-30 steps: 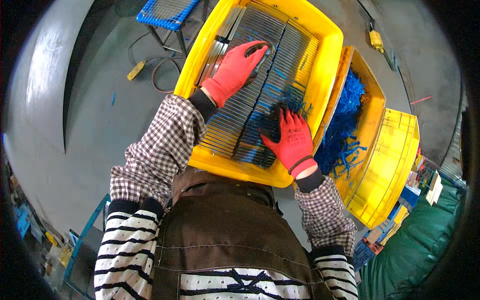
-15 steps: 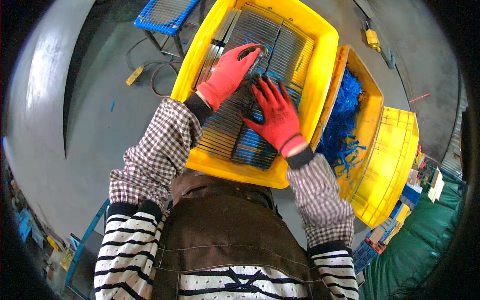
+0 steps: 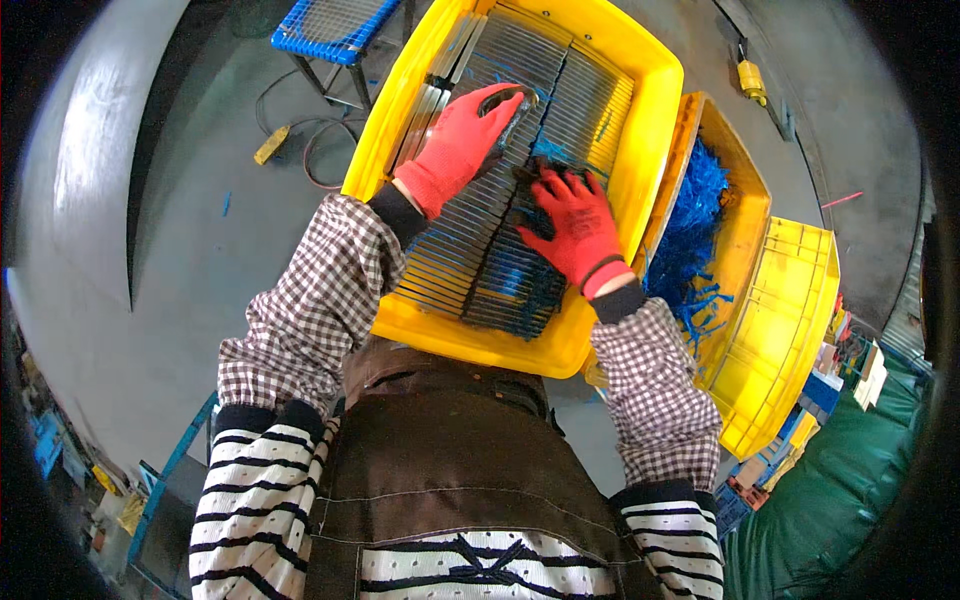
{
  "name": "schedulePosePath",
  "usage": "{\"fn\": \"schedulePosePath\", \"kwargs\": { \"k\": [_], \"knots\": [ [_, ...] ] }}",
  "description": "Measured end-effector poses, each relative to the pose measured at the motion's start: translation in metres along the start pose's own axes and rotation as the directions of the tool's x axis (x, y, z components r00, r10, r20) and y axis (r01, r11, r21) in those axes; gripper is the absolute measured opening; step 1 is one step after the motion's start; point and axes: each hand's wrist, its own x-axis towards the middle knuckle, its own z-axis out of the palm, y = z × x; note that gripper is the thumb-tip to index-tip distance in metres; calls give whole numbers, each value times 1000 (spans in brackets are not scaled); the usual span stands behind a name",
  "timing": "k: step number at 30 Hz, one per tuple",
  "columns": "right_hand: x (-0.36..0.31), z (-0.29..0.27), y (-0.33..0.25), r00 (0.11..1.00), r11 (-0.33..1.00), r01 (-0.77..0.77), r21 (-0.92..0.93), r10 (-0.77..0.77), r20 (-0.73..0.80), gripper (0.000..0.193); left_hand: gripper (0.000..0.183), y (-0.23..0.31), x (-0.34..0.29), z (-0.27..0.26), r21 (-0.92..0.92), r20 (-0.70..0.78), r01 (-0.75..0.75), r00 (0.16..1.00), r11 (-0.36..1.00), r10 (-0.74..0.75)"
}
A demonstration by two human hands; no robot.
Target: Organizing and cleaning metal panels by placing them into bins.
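Note:
A yellow plastic crate (image 3: 655, 130) holds rows of thin grey metal plates (image 3: 515, 50) on edge, side by side. My left hand (image 3: 455, 150), in a red glove with dark coated fingertips, is curled over the middle of the rows. Its thumb and fingers close around something dark and glossy that I cannot make out. To its right, my gloved right hand (image 3: 575, 225) rests on the plates with fingers bent and spread, thumb apart. Its dark fingertips blend into the plates. Thin blue plastic strips (image 3: 552, 148) lie just beyond them.
Against the crate's right side stands an orange-yellow bin (image 3: 745, 165) with shredded blue plastic (image 3: 698, 190). Beyond it is another yellow crate (image 3: 775, 330). A blue-topped stool (image 3: 330, 30) stands at the far left, near a cable with a yellow connector (image 3: 271, 145). Green sheeting (image 3: 840, 480) lies at the right.
My right hand has shifted a little to the right, and its fingers have bent from a wider spread. More blue strips show beyond its fingertips. My left hand has stayed nearly still.

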Motion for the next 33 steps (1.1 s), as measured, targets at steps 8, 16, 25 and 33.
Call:
{"fn": "schedulePosePath", "kwargs": {
  "k": [8,16,25,33],
  "knots": [
    [2,-25,-14,997,994,-71,85,71,7,54,32,-5,-1,-1,-39,-19,28,999,999,-29],
    [-42,-31,-20,875,983,-22,-181,107,473,55,31,-7,-2,-2,-94,-92,-34,995,995,26],
    [-18,-13,-29,977,998,-24,-66,37,211,55,29,-1,-2,1,-71,-115,-105,989,992,97],
    [-15,-17,-30,990,997,-74,-2,74,116,55,30,-8,1,7,-45,-76,-55,996,997,51]
  ]
}}
